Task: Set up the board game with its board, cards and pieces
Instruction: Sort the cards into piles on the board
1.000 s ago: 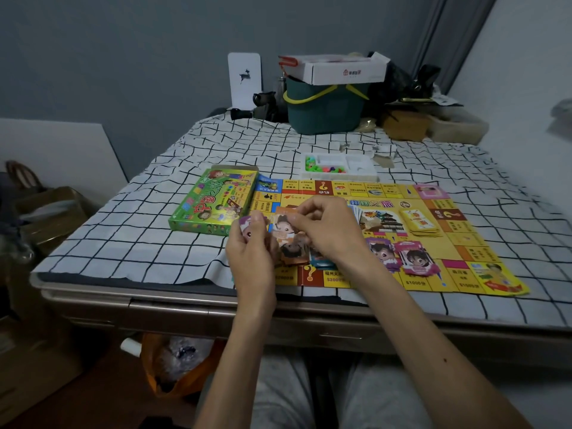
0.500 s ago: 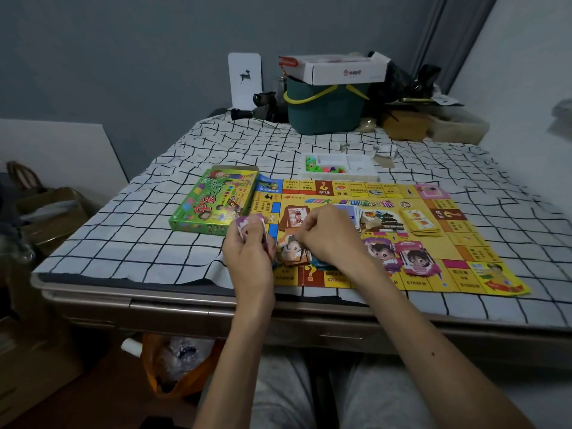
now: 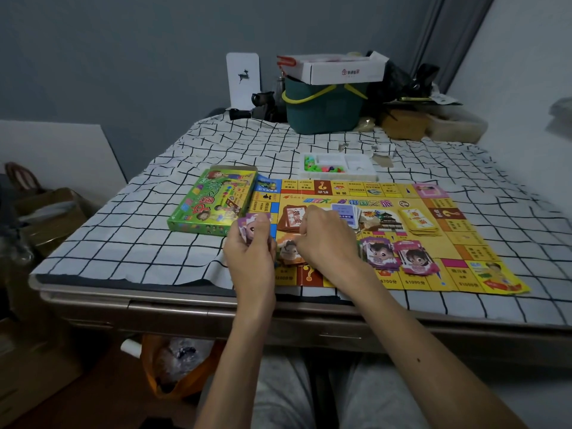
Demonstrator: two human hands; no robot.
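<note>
The yellow game board (image 3: 458, 243) lies flat on the checked tablecloth. My left hand (image 3: 252, 253) grips a small stack of purple cards (image 3: 247, 229) upright at the board's near-left corner. My right hand (image 3: 326, 239) is low over the board, its fingers pinching an orange card (image 3: 289, 250) that lies on a pile there. Two pink card piles (image 3: 399, 257) sit to the right of that hand. Brown cards (image 3: 292, 216), blue cards (image 3: 346, 213) and yellow cards (image 3: 421, 222) lie further back on the board. A white tray of coloured pieces (image 3: 339, 165) stands behind the board.
The green game box (image 3: 213, 201) lies left of the board. A teal bucket (image 3: 325, 109) with a white carton on top stands at the table's far edge, with brown boxes to its right. An orange bag (image 3: 173, 366) sits under the table by my knees.
My right hand has carried an orange card from the stack in my left hand down onto the board. My left hand has sunk slightly with its stack.
</note>
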